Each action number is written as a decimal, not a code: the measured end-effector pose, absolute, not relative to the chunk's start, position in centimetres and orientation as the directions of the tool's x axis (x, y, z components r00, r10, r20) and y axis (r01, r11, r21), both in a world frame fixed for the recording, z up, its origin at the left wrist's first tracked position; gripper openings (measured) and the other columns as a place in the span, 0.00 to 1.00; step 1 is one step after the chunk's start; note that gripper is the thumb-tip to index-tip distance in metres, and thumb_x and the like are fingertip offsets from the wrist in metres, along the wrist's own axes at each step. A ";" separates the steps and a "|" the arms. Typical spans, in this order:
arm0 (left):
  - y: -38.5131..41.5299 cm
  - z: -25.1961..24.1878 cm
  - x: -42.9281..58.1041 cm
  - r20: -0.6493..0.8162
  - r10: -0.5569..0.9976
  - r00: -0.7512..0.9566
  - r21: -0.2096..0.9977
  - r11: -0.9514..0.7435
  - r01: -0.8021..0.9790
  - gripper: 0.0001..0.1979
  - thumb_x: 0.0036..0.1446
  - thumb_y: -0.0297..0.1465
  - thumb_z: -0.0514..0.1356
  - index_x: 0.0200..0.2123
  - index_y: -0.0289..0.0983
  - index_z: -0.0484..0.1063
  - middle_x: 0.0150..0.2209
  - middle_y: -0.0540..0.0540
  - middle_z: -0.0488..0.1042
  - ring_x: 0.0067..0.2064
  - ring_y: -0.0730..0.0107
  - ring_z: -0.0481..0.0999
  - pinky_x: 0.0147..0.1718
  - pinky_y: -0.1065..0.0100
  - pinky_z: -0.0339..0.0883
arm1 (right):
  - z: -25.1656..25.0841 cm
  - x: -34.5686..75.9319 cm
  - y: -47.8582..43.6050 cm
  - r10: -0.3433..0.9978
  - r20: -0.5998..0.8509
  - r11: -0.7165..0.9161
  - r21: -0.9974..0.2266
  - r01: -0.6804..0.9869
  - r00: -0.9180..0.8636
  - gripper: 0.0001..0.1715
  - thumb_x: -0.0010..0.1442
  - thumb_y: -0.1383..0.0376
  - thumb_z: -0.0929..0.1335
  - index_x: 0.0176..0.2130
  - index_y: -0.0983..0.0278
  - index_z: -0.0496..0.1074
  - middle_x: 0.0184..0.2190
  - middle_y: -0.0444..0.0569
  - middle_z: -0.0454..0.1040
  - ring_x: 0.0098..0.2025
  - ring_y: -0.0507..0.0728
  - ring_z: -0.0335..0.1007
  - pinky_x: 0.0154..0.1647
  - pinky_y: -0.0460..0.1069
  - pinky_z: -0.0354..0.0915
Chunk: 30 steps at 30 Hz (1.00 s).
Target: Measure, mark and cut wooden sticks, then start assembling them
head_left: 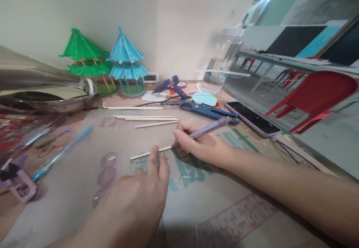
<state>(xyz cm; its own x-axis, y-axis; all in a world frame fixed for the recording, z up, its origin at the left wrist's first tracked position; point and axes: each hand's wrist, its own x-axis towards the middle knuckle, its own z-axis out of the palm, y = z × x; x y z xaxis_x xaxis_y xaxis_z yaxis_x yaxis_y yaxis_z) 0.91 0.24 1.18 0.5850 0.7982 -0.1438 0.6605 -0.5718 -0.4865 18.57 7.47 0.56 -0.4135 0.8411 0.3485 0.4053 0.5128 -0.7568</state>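
pressed thin pale wooden stick [140, 155] onto printed brown cardboard sheet [84, 188] under left hand [146, 188], fingers flat, grasping nothing; clenched slim purple pen [210, 127] in right hand [196, 143], tip at stick. behind: blue glue gun [169, 85], cream wall [174, 24].

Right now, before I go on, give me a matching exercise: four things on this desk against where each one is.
Things:
1. thin wooden stick
2. purple pen-shaped tool
3. phone
4. glue gun

Places:
A. at the back, right of the blue straw model
B. pressed down by the left hand
C. gripped in the right hand
D. lying flat, right of the blue cutters

Pairs: 1-B, 2-C, 3-D, 4-A.
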 end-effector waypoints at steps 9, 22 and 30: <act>0.3 1.8 1.3 -0.180 0.811 0.556 -0.417 -0.575 0.704 0.36 0.48 0.13 0.48 0.63 0.32 0.62 0.60 0.25 0.58 0.25 0.55 0.81 0.17 0.64 0.73 | 0.6 18.5 7.6 0.832 0.361 0.528 -0.746 0.405 -0.421 0.15 0.63 0.61 0.59 0.25 0.60 0.57 0.20 0.39 0.59 0.23 0.49 0.57 0.23 0.45 0.55; 0.1 0.6 0.5 -0.043 0.775 0.630 -0.480 -0.569 0.668 0.35 0.48 0.13 0.46 0.60 0.30 0.66 0.59 0.24 0.62 0.22 0.60 0.79 0.15 0.66 0.70 | 0.7 18.5 7.4 0.849 0.339 0.497 -0.774 0.393 -0.406 0.14 0.62 0.62 0.59 0.25 0.60 0.57 0.20 0.39 0.60 0.23 0.49 0.58 0.24 0.45 0.56; 0.2 1.6 1.0 -0.167 0.798 0.579 -0.442 -0.586 0.679 0.38 0.46 0.14 0.51 0.63 0.31 0.61 0.61 0.23 0.55 0.24 0.58 0.80 0.16 0.66 0.72 | 1.7 19.0 7.3 0.839 0.389 0.523 -0.768 0.369 -0.380 0.14 0.65 0.61 0.61 0.28 0.62 0.63 0.20 0.39 0.63 0.24 0.50 0.62 0.28 0.45 0.60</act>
